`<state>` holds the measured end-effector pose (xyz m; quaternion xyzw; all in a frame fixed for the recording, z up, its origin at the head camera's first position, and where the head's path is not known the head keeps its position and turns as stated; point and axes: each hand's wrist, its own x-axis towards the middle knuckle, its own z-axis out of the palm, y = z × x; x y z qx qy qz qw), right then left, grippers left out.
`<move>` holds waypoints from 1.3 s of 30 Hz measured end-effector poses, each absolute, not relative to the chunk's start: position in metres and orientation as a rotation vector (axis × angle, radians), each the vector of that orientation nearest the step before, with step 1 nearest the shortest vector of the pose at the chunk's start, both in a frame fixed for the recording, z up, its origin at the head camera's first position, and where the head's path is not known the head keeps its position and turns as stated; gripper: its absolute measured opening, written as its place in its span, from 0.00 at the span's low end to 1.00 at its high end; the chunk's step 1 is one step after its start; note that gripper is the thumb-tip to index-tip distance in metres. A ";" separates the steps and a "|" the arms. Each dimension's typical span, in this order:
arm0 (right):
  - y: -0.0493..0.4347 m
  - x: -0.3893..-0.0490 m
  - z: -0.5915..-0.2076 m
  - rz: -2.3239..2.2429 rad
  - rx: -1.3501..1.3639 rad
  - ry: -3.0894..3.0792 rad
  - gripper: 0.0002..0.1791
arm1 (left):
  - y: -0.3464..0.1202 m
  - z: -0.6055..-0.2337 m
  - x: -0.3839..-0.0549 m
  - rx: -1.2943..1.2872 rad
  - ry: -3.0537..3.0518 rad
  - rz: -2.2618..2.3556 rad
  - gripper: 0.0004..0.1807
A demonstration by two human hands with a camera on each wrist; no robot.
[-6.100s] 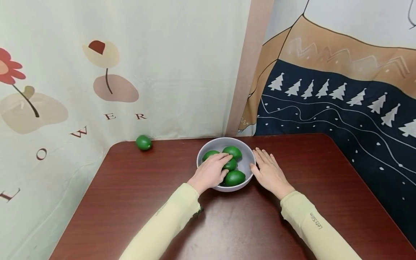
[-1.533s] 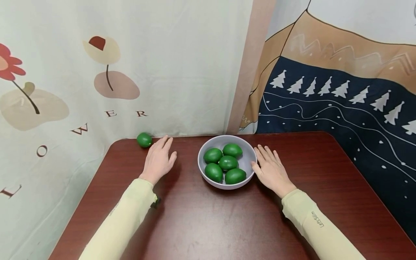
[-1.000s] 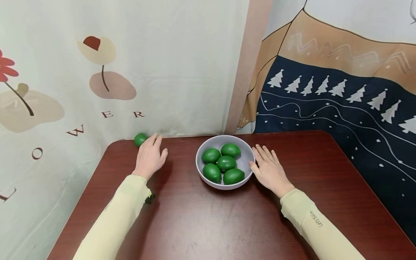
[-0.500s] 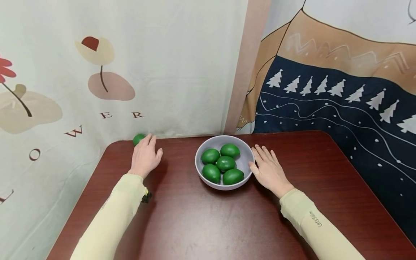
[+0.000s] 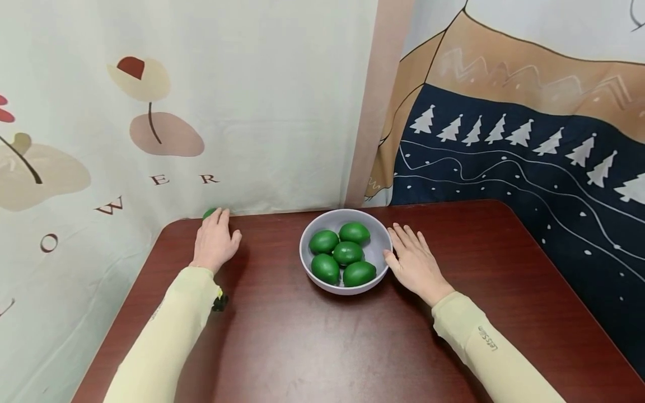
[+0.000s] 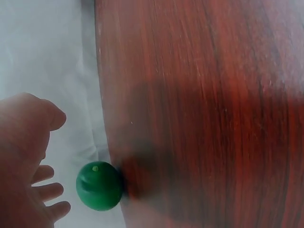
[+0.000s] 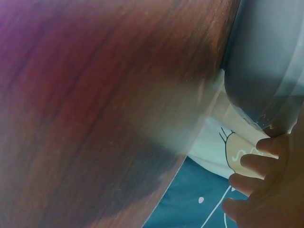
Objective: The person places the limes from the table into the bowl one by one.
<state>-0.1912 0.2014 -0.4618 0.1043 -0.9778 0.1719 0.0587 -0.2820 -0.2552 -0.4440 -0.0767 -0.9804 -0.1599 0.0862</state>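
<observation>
In the head view, a green lime (image 5: 209,213) lies at the table's far left edge, mostly hidden behind my left hand (image 5: 215,240). The left wrist view shows this lime (image 6: 99,186) whole, with the thumb and fingers of my left hand (image 6: 23,152) spread near it and a gap between. A grey-lilac bowl (image 5: 379,246) stands at the table's far middle, holding several limes (image 5: 347,253). My right hand (image 5: 415,266) lies against the bowl's right side, fingers extended. In the right wrist view, the fingertips of that hand (image 7: 270,175) reach the bowl's outer wall (image 7: 263,57).
The dark red-brown wooden table (image 5: 292,347) ends at a pale curtain (image 5: 272,112) with flower prints. To the right hangs a navy cloth (image 5: 478,173) with white trees. A small dark object (image 5: 220,303) sits at the left wrist.
My left hand has left the bowl, where it was over the limes, and moved left until it covers most of the far-left lime. My right hand stays beside the bowl.
</observation>
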 end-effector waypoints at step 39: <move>0.202 -0.193 -0.462 0.529 0.315 -2.972 0.35 | -0.288 -0.458 -0.316 -0.034 -3.022 -0.653 0.40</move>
